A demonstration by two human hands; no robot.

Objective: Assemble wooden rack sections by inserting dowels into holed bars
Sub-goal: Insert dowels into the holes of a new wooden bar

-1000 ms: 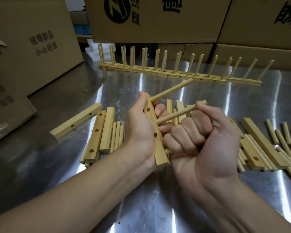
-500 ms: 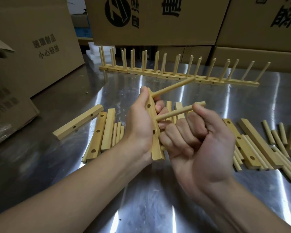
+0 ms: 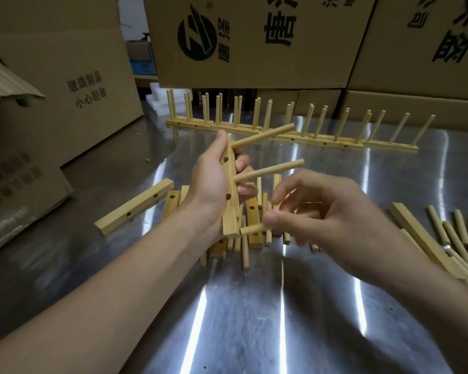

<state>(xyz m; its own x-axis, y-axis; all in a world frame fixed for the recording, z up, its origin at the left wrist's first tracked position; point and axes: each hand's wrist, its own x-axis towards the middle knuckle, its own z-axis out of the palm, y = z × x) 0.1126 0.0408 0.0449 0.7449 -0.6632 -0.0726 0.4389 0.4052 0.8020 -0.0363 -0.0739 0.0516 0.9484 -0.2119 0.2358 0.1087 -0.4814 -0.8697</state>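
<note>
Dim room; streaky glare on steel table (image 3: 254, 319); right hand (image 3: 335, 211) motion-blurred; edges wide-angle bowed.

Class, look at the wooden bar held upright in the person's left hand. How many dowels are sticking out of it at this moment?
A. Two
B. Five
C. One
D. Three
D. Three dowels project from the bar in the left hand: an upper dowel, a middle dowel, and a lowest dowel at the bar's bottom end, where the fingertips of the blurred right hand meet it.
</note>
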